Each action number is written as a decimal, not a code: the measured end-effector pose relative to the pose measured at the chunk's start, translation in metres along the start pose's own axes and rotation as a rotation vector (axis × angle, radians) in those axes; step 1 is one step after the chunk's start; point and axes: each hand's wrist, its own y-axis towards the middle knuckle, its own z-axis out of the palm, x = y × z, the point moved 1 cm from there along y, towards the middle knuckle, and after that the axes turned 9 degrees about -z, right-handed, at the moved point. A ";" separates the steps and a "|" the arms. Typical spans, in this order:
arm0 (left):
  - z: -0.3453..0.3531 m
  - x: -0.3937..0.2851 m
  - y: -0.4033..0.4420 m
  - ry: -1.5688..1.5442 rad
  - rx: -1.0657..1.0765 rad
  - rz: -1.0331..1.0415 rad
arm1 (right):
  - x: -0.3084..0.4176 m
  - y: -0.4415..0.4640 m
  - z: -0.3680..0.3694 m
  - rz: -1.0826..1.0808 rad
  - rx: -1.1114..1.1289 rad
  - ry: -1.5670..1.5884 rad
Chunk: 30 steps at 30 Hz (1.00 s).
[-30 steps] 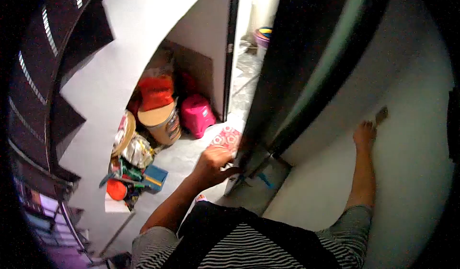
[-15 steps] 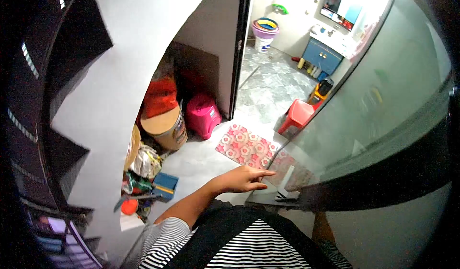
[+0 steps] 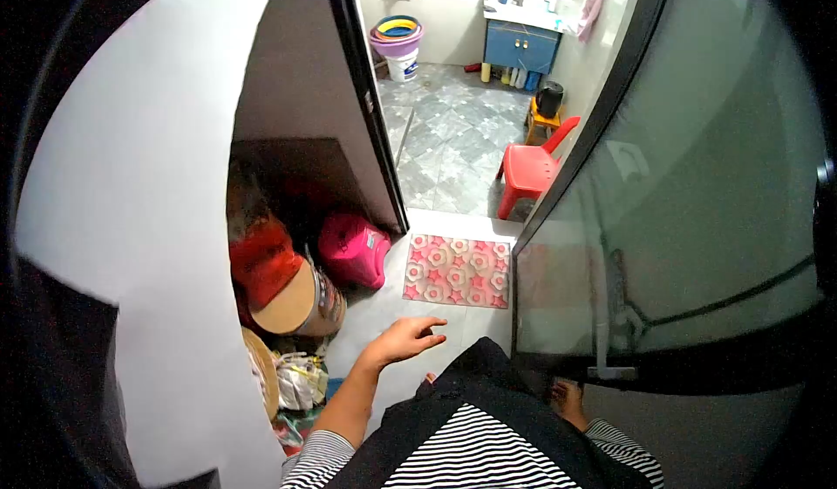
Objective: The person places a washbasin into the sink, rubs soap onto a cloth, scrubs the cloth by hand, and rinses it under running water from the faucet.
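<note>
- Left hand [image 3: 405, 339] has come away from the edge of the door [image 3: 715, 227], which it was right beside half a second ago; more of the right hand [image 3: 568, 402] now shows past the door's dark lower edge, and the view has turned to face the doorway.
- The left hand is empty, its fingers apart and slightly bent, above the pale floor just short of the mat [image 3: 458, 271].
- The right hand is low, close to the door's lower edge; its fingers are partly lost in shadow, so I cannot tell whether they grip or touch it.
- The door stands open on the right, greenish glass in a black frame.
- The mat, pink and cream with flowers and stars, lies flat before the doorway, its right side just beside the door's edge.
- Left of the mat stand a pink stool [image 3: 356, 249] and a tan-lidded drum [image 3: 283, 302] with a red bag [image 3: 266, 254] against it; a white bag [image 3: 301, 380] lies nearer.
- Through the doorway, on grey tiles [image 3: 445, 132]: a red chair [image 3: 528, 171], a black pot [image 3: 549, 98] on an orange stool [image 3: 542, 123], a blue cabinet [image 3: 520, 49] under a sink, and basins [image 3: 397, 47] stacked on a white bucket [image 3: 403, 68].
</note>
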 end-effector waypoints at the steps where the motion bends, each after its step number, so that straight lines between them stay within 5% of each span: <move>1: -0.008 -0.002 0.016 0.022 0.004 0.046 | -0.003 0.006 0.005 -0.012 -0.035 0.082; 5: -0.037 -0.014 0.077 0.087 0.048 0.112 | -0.035 0.056 -0.003 -0.108 0.503 -0.072; 6: -0.046 -0.020 0.091 0.096 0.046 0.144 | -0.035 0.071 0.001 -0.205 0.538 -0.880; 7: -0.055 -0.021 0.108 0.130 0.053 0.143 | -0.032 0.093 0.018 -0.209 0.543 -0.870; 12: -0.117 -0.028 0.191 0.186 0.008 0.031 | -0.014 0.224 0.107 0.634 -0.099 -0.405; 14: -0.143 -0.041 0.221 0.162 -0.040 -0.015 | 0.084 0.221 0.189 0.358 0.009 -0.325; 18: -0.186 -0.094 0.290 0.117 -0.145 -0.043 | 0.140 0.375 0.259 -0.001 0.460 -0.208; 20: -0.200 -0.114 0.322 0.055 -0.183 0.028 | 0.208 0.385 0.322 -0.010 0.216 -0.207; 23: -0.215 -0.130 0.362 0.127 -0.155 0.075 | 0.270 0.402 0.396 0.024 0.231 -0.129; 30: -0.260 -0.147 0.466 0.332 0.052 0.147 | 0.321 0.438 0.509 0.161 0.551 -0.061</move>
